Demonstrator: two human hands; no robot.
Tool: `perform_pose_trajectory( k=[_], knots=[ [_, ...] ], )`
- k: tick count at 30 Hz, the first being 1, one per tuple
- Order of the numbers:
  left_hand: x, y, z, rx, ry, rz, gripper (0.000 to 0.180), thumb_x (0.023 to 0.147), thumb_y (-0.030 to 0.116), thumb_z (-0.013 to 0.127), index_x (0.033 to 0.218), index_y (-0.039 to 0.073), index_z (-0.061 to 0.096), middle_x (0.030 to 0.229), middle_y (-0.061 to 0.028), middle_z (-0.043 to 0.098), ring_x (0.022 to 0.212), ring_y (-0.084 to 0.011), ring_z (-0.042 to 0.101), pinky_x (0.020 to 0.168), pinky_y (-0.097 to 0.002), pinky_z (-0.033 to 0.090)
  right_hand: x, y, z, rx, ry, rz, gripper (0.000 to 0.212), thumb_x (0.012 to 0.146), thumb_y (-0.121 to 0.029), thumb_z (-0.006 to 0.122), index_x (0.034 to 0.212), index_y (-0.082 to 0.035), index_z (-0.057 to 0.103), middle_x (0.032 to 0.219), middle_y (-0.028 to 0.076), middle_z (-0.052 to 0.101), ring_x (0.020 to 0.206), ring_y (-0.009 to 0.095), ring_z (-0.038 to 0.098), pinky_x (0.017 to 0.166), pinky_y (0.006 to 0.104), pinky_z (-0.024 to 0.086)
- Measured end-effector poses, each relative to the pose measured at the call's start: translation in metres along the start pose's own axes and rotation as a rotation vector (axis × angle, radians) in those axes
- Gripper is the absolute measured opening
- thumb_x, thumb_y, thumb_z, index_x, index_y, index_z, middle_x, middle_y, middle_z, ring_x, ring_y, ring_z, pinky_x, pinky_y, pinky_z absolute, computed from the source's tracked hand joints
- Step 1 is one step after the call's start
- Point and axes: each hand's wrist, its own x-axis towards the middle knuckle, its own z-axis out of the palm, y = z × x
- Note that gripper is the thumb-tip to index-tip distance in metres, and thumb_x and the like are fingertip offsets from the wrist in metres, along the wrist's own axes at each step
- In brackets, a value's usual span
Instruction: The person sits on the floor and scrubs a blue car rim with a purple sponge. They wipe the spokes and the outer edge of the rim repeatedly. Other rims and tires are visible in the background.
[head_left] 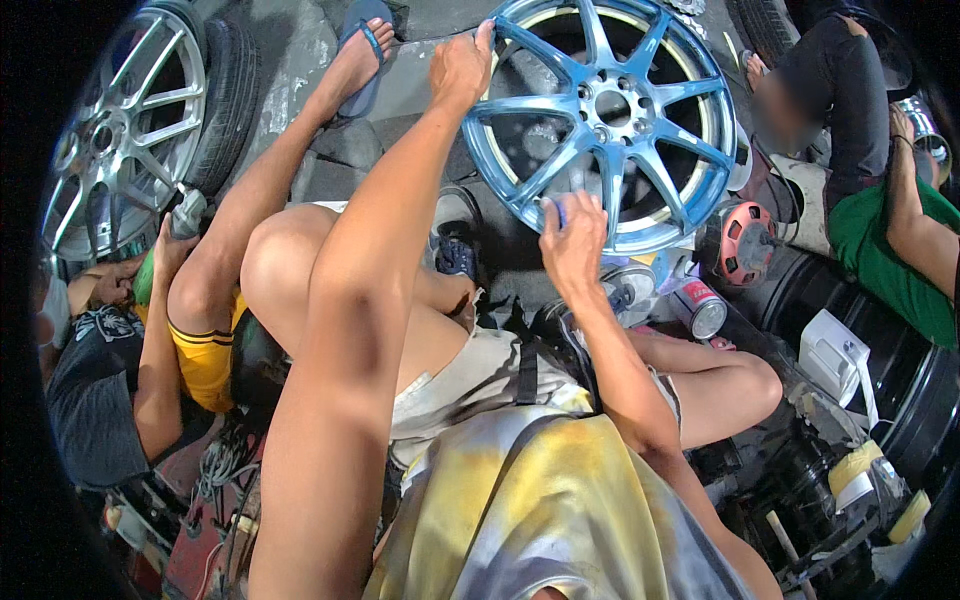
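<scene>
A blue alloy wheel rim [610,140] with several spokes and a pale inner barrel stands in front of me, tilted toward me. My left hand [465,68] is closed around its outer edge at the upper left. At the lower left edge, near the foot of a spoke, is my right hand [575,240]. Its fingers are curled and pressed to the rim over a small bluish-purple thing, mostly hidden and blurred, whose kind I cannot make out.
At left, a person in yellow shorts holds a grey tool [188,212] by a silver rim [125,130] and a tire [225,110]. Right of my rim are a red round-based object [740,243], a can [698,308] and a white container [835,350]. A person in green [900,260] sits far right.
</scene>
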Motion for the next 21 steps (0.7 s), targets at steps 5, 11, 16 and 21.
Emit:
perform_pose_trajectory(
  k=[5,11,16,21],
  knots=[
    [-0.003,-0.006,0.005,0.018,-0.027,-0.009,0.068,0.099,0.059,0.040,0.103,0.001,0.073,0.108,-0.0304,0.067,0.106,-0.0479,0.063,0.094,-0.0527,0.049,-0.002,-0.005,-0.007,0.153,-0.196,0.144,0.015,0.087,-0.015,0.065,0.087,0.000,0.069,0.089,0.017,0.066,0.092,0.037,0.060,0.080,0.0477,0.043],
    [-0.006,0.003,-0.002,-0.009,-0.020,-0.032,0.065,0.100,0.058,0.041,0.105,0.001,0.073,0.109,-0.0309,0.067,0.105,-0.0483,0.063,0.094,-0.0526,0.050,-0.011,-0.023,0.003,0.117,-0.071,0.262,0.019,0.089,-0.018,0.063,0.089,0.001,0.069,0.088,0.019,0.067,0.090,0.041,0.061,0.080,0.0516,0.044],
    [-0.006,-0.002,0.002,-0.004,-0.027,-0.048,0.067,0.100,0.059,0.039,0.106,0.002,0.073,0.110,-0.0308,0.066,0.106,-0.0480,0.063,0.095,-0.0529,0.049,-0.012,-0.029,0.008,0.040,-0.034,0.372,0.020,0.090,-0.016,0.063,0.088,0.002,0.070,0.089,0.022,0.068,0.088,0.042,0.063,0.079,0.0520,0.045],
    [0.004,-0.006,0.009,0.009,-0.035,-0.041,0.071,0.099,0.061,0.036,0.105,0.001,0.073,0.110,-0.0309,0.066,0.106,-0.0473,0.063,0.096,-0.0522,0.049,-0.015,-0.027,0.012,0.131,0.012,0.371,0.020,0.090,-0.016,0.062,0.089,0.002,0.070,0.087,0.024,0.068,0.084,0.045,0.064,0.077,0.0525,0.047]
  ],
)
